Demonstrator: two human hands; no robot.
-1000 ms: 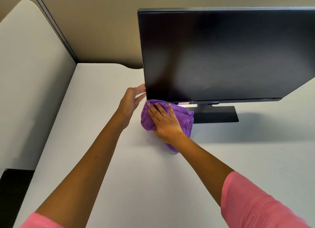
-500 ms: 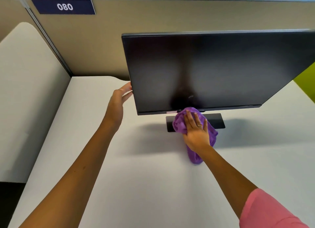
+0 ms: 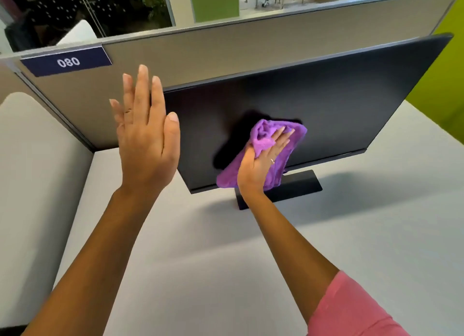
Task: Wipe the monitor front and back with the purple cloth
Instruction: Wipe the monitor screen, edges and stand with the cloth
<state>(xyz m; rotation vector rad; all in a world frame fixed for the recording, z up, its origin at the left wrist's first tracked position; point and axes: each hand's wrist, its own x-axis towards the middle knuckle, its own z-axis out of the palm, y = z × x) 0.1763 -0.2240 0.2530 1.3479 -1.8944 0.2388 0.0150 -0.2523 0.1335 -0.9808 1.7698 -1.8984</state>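
In the head view, the right hand (image 3: 261, 165) presses the purple cloth (image 3: 281, 144) flat against the lower middle of the monitor (image 3: 339, 109) screen, with the fingers stretched out over the bunched fabric and not curled around it. Half a second ago this hand and the cloth were lower, at the bottom bezel just above the stand (image 3: 301, 185); now they have climbed onto the dark glass itself, so the wiping of the front seems to have properly begun. The left hand (image 3: 145, 139) has also changed: before, it held the left edge of the screen low down, and now it is raised with fingers straight and spread, holding nothing, in front of the upper left corner; whether it touches the frame, one cannot tell. The monitor stands on the white desk (image 3: 200, 260) before the grey partition (image 3: 226, 46). Most of the front and all of the back are likely still to wipe.
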